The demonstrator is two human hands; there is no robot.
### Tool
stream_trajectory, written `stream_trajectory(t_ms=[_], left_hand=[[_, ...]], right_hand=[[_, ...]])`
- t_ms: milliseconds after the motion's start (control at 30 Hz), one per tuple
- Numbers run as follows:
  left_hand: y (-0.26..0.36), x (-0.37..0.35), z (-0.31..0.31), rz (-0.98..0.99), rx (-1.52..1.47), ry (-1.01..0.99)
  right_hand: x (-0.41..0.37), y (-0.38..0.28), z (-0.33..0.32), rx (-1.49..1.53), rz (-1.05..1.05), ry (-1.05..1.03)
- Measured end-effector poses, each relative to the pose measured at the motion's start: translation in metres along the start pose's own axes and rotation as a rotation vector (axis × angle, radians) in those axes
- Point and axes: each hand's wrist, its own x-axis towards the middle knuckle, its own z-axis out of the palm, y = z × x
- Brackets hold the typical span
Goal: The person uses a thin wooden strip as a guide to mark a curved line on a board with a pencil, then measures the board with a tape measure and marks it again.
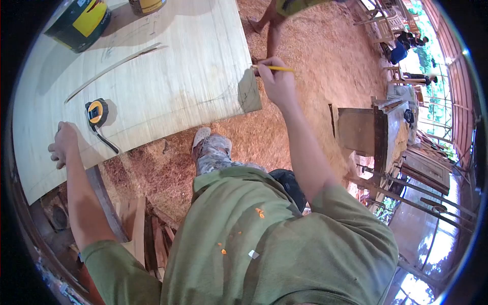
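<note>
A pale wooden board [168, 86] lies across the upper left. My left hand [65, 145] rests on its left part near the front edge, with the fingers curled; whether anything is under them cannot be made out. Beyond the right edge of the board, my right hand [277, 84] holds a yellow pencil [280, 68], its tip end pointing left toward the board's edge. Between the hands, nearer the left one, a yellow and black tape measure [95, 112] sits on the board with a dark strap. Behind it lies a thin wood strip [109, 69].
A dark green bucket [79, 25] and a smaller can [146, 6] stand at the board's far side. Another person's bare leg [273, 35] is just past the board's right end. Sawdust covers the floor [325, 56]. A workbench [358, 129] stands at right, with more people beyond.
</note>
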Motion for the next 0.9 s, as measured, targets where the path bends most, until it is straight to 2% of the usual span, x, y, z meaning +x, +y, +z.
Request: stream_trajectory(t_ms=[300,367,467,567,700,800,900], left_hand=[[0.001,0.002,0.000,-0.025,-0.015,-0.019],[0.002,0.000,-0.002,-0.024,-0.014,-0.021],[0.003,-0.001,-0.004,-0.021,-0.015,-0.014],[0.002,-0.004,-0.007,-0.017,-0.012,-0.025],[0.002,-0.004,-0.006,-0.009,0.001,-0.022],[0.002,-0.001,-0.003,-0.018,-0.005,-0.018],[-0.003,0.013,0.009,0.000,-0.038,-0.025]], right_hand=[[-0.008,-0.009,-0.002,-0.015,0.024,-0.019],[0.003,-0.012,0.001,-0.137,0.034,0.012],[0.007,-0.002,0.001,-0.163,-0.013,-0.003],[-0.012,0.007,-0.004,-0.047,-0.025,-0.033],[-0.006,-0.003,-0.003,-0.049,0.052,-0.015],[0.003,-0.007,0.000,-0.116,0.032,-0.018],[-0.010,0.004,-0.003,-0.045,0.007,-0.035]])
